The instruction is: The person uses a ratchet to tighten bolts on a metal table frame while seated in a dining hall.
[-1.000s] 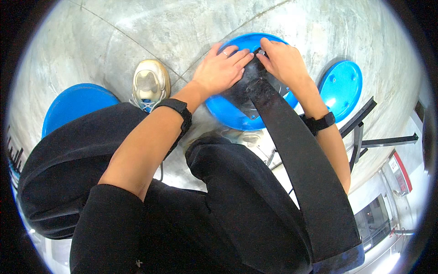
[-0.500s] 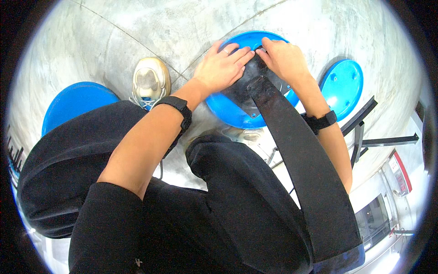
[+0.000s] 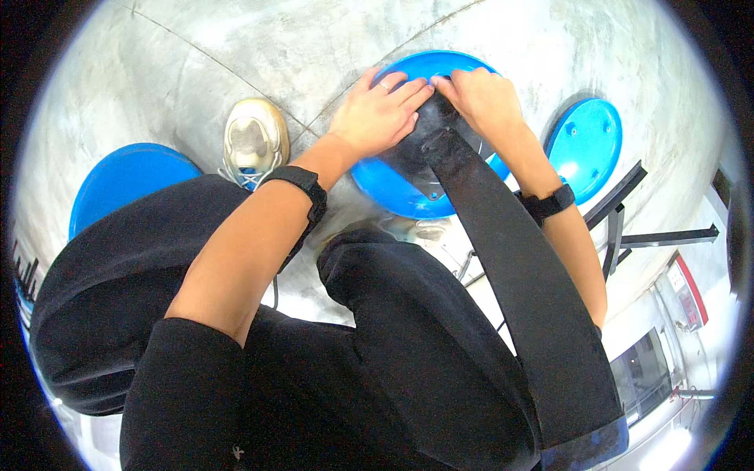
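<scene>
A round blue disc (image 3: 385,187) lies on the floor in front of me, with a black metal plate (image 3: 404,161) on it. From the plate a long, broad black bar (image 3: 530,275) rises toward me, ending in blue at the lower right. My left hand (image 3: 375,114) rests on the plate's far left part, fingers stretched out flat and a ring on one. My right hand (image 3: 484,100) is closed at the plate's far edge, its thumb and fingers bent together. What it pinches there, if anything, is hidden. Both sets of fingertips nearly meet.
Another blue disc (image 3: 585,149) with small holes lies to the right, beside a black metal frame (image 3: 620,216). A third blue disc (image 3: 129,180) is at the left, partly behind my leg. My shoe (image 3: 254,141) stands between the discs on the concrete floor (image 3: 314,47).
My right hand has curled in more and turned slightly at the plate's far edge. My left hand has shifted a little left. The whole view has moved slightly.
</scene>
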Demonstrator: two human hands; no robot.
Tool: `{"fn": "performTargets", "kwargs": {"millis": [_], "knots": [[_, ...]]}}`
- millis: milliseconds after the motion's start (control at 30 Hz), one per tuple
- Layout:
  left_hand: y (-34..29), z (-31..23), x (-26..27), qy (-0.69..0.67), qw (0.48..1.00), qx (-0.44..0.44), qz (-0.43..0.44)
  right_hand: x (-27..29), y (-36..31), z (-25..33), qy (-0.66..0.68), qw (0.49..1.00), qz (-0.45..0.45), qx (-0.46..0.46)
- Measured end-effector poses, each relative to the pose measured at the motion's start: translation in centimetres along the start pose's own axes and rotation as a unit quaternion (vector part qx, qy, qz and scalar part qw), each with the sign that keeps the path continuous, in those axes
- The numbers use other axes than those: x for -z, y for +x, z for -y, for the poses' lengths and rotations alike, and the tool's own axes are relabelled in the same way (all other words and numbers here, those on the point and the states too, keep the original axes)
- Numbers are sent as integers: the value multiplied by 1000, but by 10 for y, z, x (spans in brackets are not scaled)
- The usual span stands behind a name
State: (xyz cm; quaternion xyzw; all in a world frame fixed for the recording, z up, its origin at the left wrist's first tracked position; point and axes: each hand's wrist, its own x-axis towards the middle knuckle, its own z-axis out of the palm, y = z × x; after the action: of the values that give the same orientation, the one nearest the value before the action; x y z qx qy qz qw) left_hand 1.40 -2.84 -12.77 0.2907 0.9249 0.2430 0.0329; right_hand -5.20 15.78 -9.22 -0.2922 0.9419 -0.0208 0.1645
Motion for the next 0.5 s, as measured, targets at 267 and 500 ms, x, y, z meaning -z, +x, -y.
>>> {"fn": "performTargets", "kwargs": {"millis": [267,500], "knots": [[0,1,-2,-1,1000,-6,-5,2,1,0,-3,1000,8,-4],[0,0,-2,-3,1000,-7,-2,-4,0,1,14,999,10,-30]]}}
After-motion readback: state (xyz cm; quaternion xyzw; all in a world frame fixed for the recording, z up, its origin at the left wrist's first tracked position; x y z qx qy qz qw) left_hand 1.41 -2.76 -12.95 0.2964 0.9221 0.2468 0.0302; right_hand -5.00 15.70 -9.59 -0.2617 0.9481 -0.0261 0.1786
